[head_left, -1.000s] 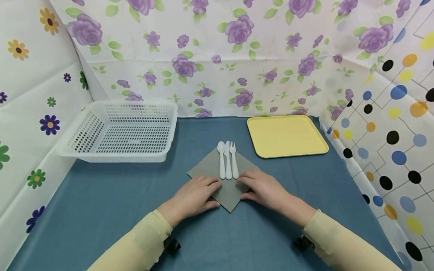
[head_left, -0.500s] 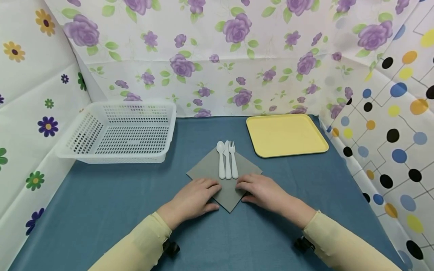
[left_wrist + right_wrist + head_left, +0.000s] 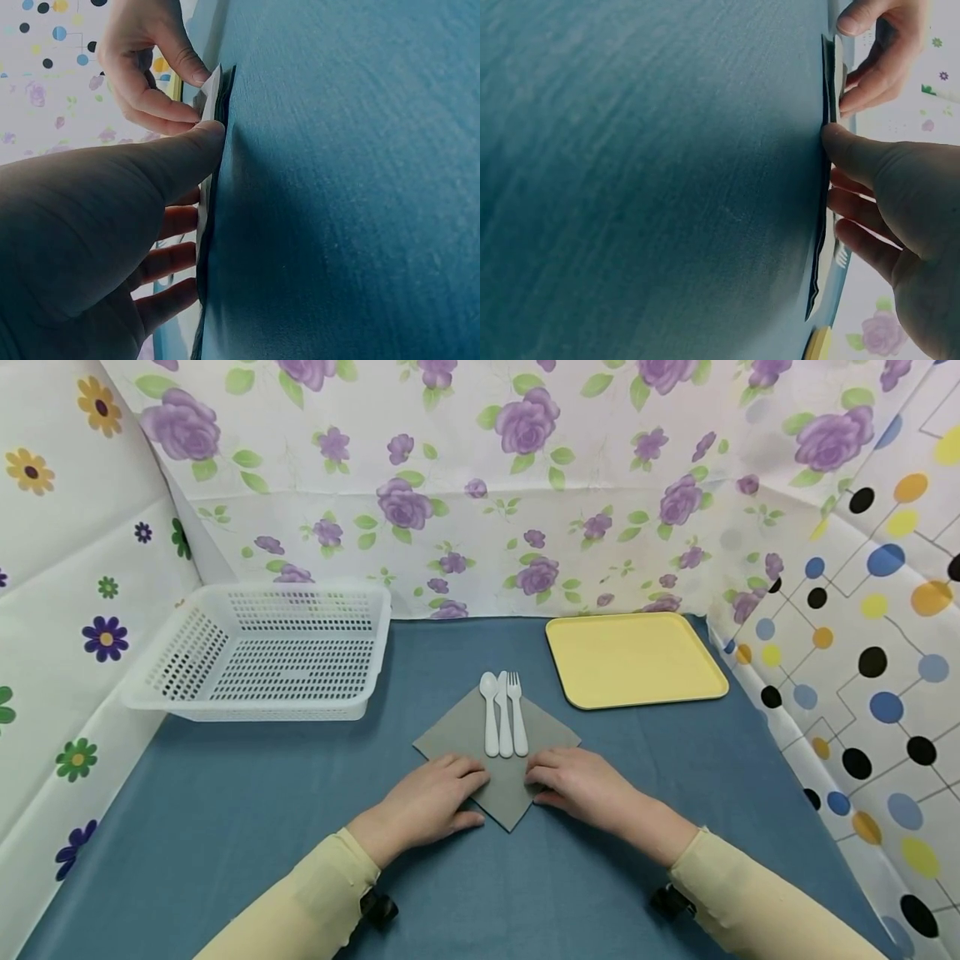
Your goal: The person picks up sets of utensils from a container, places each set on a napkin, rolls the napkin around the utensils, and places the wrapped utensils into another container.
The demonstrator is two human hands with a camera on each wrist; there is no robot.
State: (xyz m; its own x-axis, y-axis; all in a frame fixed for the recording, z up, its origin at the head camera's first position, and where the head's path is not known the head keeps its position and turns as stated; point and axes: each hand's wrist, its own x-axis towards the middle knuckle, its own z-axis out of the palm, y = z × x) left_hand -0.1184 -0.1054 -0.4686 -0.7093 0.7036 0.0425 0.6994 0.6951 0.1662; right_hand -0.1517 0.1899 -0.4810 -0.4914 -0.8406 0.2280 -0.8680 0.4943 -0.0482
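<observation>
A grey folded napkin (image 3: 508, 797) lies on the blue cloth like a diamond, one corner toward me. On its upper part a white spoon (image 3: 491, 714), a white knife (image 3: 505, 722) and a white fork (image 3: 517, 718) lie side by side, heads pointing away. My left hand (image 3: 427, 795) rests its fingers on the napkin's left side, thumb at the lower edge. On the right side my right hand (image 3: 581, 785) does the same, its fingertips just below the fork handle. Both wrist views show the napkin's thin layered edge (image 3: 204, 247) beside the thumbs.
A white perforated basket (image 3: 292, 708) stands at the back left. At the back right lies a yellow tray (image 3: 637, 660). Patterned sheets hang behind and on both sides of the table (image 3: 247, 810).
Both hands stay almost still on the napkin; the right hand's fingers shift very slightly. The cutlery, basket and tray keep their places.
</observation>
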